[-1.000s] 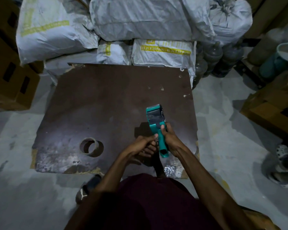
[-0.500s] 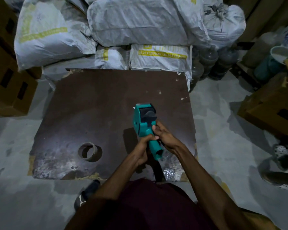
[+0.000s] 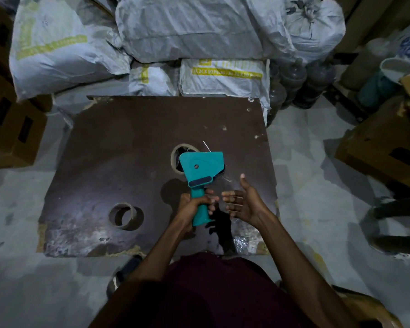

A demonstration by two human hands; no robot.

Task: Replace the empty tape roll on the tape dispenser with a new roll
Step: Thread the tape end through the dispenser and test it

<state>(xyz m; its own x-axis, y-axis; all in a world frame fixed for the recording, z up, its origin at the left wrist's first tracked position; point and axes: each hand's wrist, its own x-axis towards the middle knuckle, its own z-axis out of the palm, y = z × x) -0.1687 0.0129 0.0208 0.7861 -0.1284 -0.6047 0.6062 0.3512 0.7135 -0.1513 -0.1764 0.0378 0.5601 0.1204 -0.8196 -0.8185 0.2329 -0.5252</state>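
My left hand [image 3: 191, 204] grips the handle of a teal tape dispenser [image 3: 202, 170], held upright above the brown board [image 3: 118, 147] with its flat side plate facing me. A tape roll [image 3: 178, 154] sits on the dispenser's far side, mostly hidden behind the plate, only its left arc showing. My right hand [image 3: 243, 201] hovers just right of the handle, palm open, fingers spread, touching nothing. A bare cardboard tape core [image 3: 125, 216] lies on the board to the left of my hands.
Stacked white sacks [image 3: 187, 31] border the board's far edge. Cardboard boxes stand at the left [image 3: 12, 129] and right [image 3: 384, 147]. Dark plastic bottles [image 3: 294, 84] cluster at the back right. Grey floor surrounds the board; a crumpled bit of clear tape [image 3: 240, 242] lies near its front edge.
The dispenser has turned from edge-on to side-on, showing the roll behind its plate. My right hand let go of the handle and opened; my left hand keeps the grip.
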